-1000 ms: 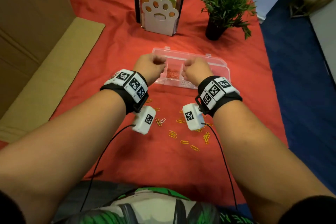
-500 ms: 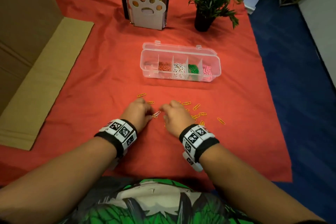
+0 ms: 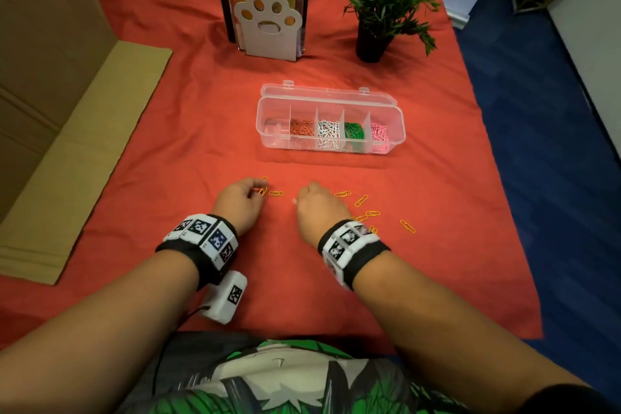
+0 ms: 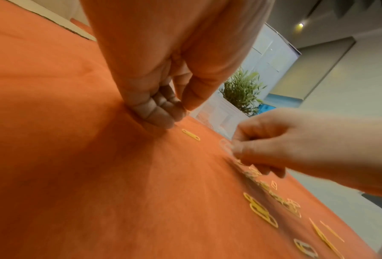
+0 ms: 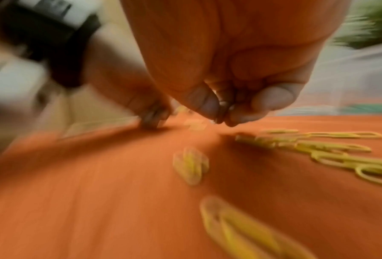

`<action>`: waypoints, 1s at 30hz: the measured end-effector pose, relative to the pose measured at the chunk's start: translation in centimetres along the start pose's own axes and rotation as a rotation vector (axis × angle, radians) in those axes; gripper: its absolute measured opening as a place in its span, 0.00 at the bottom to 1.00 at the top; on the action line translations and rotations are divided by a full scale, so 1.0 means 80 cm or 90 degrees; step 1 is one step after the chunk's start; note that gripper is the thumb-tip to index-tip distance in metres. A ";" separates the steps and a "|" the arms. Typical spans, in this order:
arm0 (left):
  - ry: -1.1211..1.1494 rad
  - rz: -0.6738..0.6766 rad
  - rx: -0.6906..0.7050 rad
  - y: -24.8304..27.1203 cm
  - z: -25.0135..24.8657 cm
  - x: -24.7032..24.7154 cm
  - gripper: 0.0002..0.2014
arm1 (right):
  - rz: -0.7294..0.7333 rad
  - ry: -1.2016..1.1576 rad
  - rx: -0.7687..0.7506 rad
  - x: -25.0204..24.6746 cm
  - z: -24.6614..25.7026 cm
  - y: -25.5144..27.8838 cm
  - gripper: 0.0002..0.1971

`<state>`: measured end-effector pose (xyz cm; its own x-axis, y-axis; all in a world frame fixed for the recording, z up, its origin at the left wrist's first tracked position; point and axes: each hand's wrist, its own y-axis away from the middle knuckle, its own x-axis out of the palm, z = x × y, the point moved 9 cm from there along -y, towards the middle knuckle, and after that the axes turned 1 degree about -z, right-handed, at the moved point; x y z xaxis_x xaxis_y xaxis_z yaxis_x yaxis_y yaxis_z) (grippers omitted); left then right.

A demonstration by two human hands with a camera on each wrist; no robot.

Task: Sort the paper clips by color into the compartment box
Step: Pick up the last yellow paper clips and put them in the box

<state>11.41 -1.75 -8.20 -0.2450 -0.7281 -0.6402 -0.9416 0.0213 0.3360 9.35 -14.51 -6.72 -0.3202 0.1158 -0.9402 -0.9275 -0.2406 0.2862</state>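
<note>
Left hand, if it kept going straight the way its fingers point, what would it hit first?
Most likely the yellow paper clip lying just past the left hand on the red cloth. Beyond that, the compartment box sits farther off; depth is hard to judge.

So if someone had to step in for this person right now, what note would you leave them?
Left hand: fingers curled at a yellow clip on the red cloth; grip unclear.
Right hand: fingertips pinched together low over the cloth; too blurred to tell what they hold.
Compartment box: open, beyond the hands; orange, white, green and pink clips sorted, leftmost section looks nearly empty.
Left to do: the loose yellow clips on the cloth, probably for that section.
</note>
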 end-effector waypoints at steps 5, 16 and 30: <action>0.247 -0.008 -0.162 -0.020 0.019 0.003 0.12 | -0.142 -0.203 0.161 -0.093 -0.073 -0.029 0.13; -0.102 -0.092 0.026 -0.033 -0.006 -0.024 0.12 | -0.162 -0.215 0.140 -0.123 -0.115 -0.033 0.11; -0.291 -0.077 0.159 -0.027 -0.026 0.000 0.10 | -0.065 -0.067 0.370 -0.009 -0.208 0.100 0.16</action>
<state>13.94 -3.26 -7.49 -0.1544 -0.3636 -0.9187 -0.9819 0.1593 0.1019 5.37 -32.59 -6.85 -0.2132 0.2120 -0.9537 -0.8988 0.3402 0.2765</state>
